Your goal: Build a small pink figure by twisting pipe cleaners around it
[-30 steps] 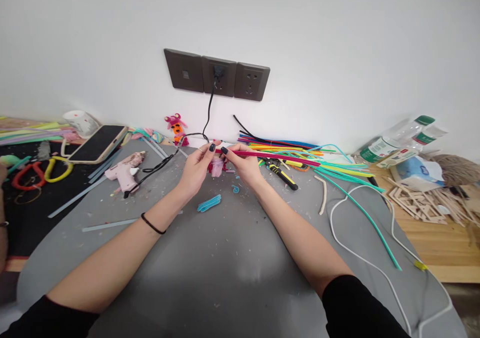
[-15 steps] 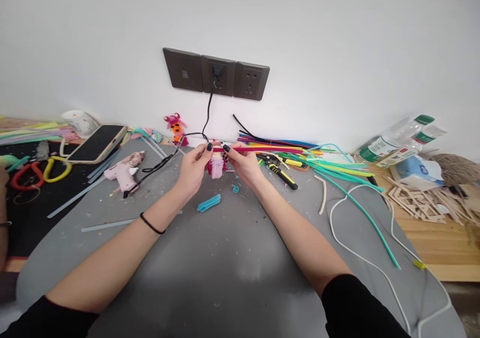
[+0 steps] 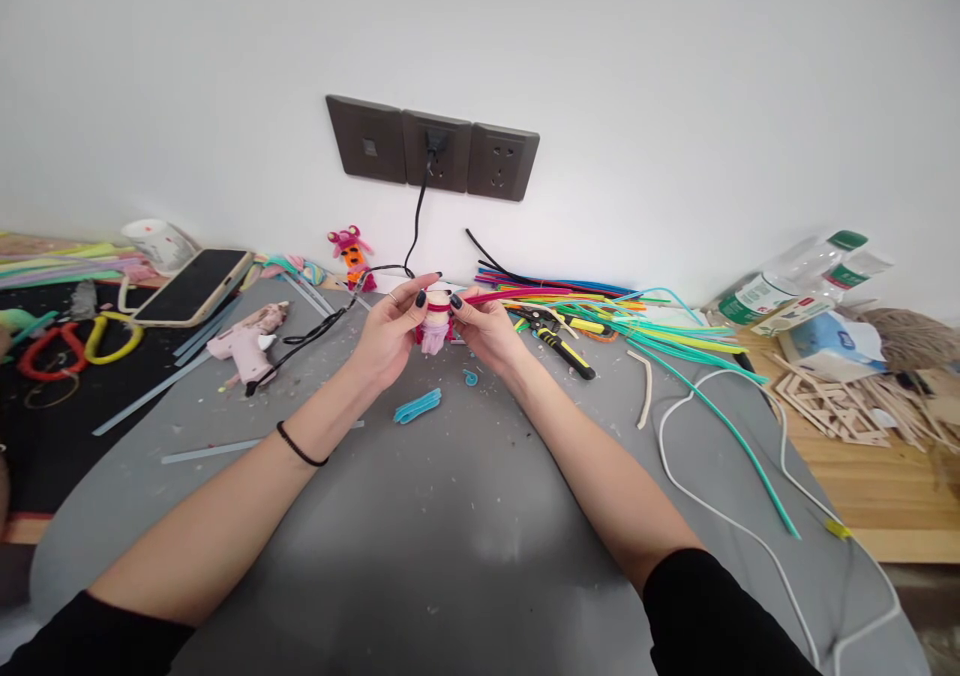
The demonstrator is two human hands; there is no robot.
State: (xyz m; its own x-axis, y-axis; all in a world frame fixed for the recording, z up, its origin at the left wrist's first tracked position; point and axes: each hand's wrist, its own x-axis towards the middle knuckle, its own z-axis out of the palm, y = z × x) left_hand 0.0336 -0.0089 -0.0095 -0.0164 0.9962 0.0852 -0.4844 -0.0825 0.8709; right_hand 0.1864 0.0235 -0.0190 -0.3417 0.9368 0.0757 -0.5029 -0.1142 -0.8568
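One small pink figure point(image 3: 435, 336) between my left hand point(image 3: 384, 336) and right hand point(image 3: 491, 334), both gripping it, a red strip point(image 3: 491, 296) running rightward at my right hand, a folded blue strip point(image 3: 418, 406) on the table point(image 3: 450, 516) just below them

1. Gray tabletop point(image 3: 450, 526) is providing passage between left forearm point(image 3: 236, 504) and right forearm point(image 3: 589, 456).
2. Blue pipe-cleaner bundle point(image 3: 418, 406) is obstructing its far end.
3. Pink glue gun point(image 3: 244, 348) is blocking the left; yellow-black pliers point(image 3: 556, 341), the right.
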